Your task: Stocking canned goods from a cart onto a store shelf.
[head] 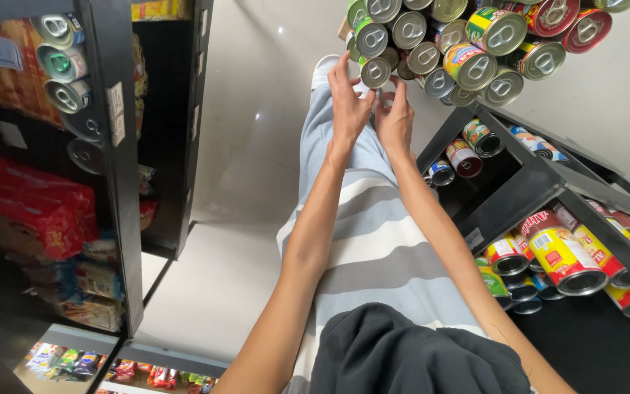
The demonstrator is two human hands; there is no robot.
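Observation:
Both my arms reach forward to a pile of tin cans [468, 44] with ring-pull lids at the top of the view. My left hand [348, 106] has its fingers stretched along the left side of a silver-lidded can [375, 71] at the pile's lower edge. My right hand [395, 120] presses against the same can from below and to the right. The can sits between the two hands. My striped trousers [373, 241] and a dark garment [410, 357] lie below my arms.
A black shelf unit [534, 182] at the right holds red, yellow and green cans [563, 255]. At the left, a black rack [114, 168] carries cans [63, 66] and red snack packets [30, 211]. Pale floor [257, 131] runs between them.

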